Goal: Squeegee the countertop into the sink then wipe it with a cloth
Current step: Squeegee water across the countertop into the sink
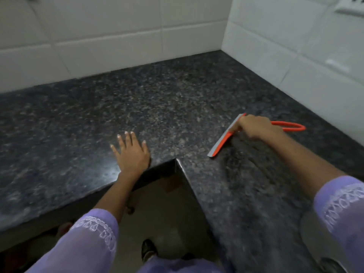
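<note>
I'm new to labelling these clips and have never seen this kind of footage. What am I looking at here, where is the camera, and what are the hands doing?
There is no machine: a person wears one wide-angle camera on the head, looking down at their own arms in purple sleeves. The surface is a dark speckled countertop that turns a corner, with white wall tiles behind. The left hand rests flat, fingers spread, near the inner corner edge. The right hand holds an orange squeegee, its grey blade lying on the stone and its loop handle sticking out behind the hand. No sink or cloth is in view.

One squeegee (226, 134), two hands (132, 152) (256, 129).
</note>
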